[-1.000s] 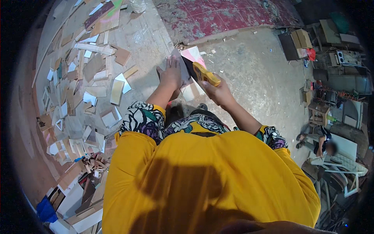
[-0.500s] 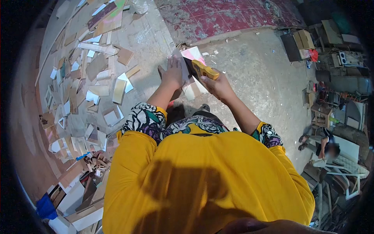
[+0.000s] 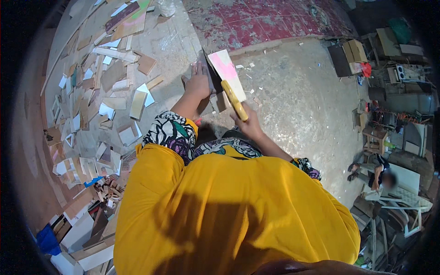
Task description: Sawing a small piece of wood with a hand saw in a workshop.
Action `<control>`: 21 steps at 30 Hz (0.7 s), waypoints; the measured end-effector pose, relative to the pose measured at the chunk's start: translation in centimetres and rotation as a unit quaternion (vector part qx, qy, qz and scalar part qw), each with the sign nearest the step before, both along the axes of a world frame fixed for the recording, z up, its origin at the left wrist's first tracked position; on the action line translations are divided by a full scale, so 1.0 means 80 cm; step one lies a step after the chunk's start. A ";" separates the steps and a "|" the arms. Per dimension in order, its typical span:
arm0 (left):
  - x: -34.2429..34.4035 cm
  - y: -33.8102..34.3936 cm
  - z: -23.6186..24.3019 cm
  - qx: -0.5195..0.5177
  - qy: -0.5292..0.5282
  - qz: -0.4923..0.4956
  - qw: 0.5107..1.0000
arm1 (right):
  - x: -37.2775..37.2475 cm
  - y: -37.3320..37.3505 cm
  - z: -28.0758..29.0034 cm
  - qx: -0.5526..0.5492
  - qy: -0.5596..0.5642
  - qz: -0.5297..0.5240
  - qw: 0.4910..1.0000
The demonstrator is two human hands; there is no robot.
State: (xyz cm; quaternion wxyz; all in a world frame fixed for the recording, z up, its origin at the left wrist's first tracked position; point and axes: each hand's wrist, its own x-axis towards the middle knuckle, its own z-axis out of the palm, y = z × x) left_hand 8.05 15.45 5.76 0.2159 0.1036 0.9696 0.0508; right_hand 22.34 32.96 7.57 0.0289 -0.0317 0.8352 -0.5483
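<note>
- The saw [image 3: 234, 100], with a yellow handle, is in front of the person's body, its handle slanting from upper left to lower right.
- Its dark blade points away from the person, along the left edge of a pink-and-white board [image 3: 225, 68].
- The right hand [image 3: 247, 123] is closed around the near end of the handle; the fingers' exact wrap is partly hidden.
- The left hand [image 3: 197, 85] lies palm down, fingers stretched forward and the thumb out to the side, on a dark board [image 3: 213, 82] left of the blade; it grips nothing that shows.
- Wood scraps [image 3: 116, 103] lie scattered to the left, well apart from the hands.
- Concrete floor [image 3: 298, 91] spreads to the right, with small chips near the pink-and-white board.
- Farther right, another person [image 3: 379, 176] is beside a white frame [image 3: 418, 222].
</note>
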 end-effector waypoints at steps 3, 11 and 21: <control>0.000 -0.003 -0.006 -0.002 0.009 0.005 1.000 | 0.008 -0.004 -0.011 0.047 0.032 0.014 0.998; 0.000 -0.002 0.008 -0.015 -0.012 -0.004 1.000 | 0.055 0.017 0.088 0.023 -0.039 -0.024 0.999; -0.002 -0.008 -0.009 -0.004 0.018 -0.016 1.000 | 0.019 0.030 0.148 -0.012 -0.170 -0.053 0.984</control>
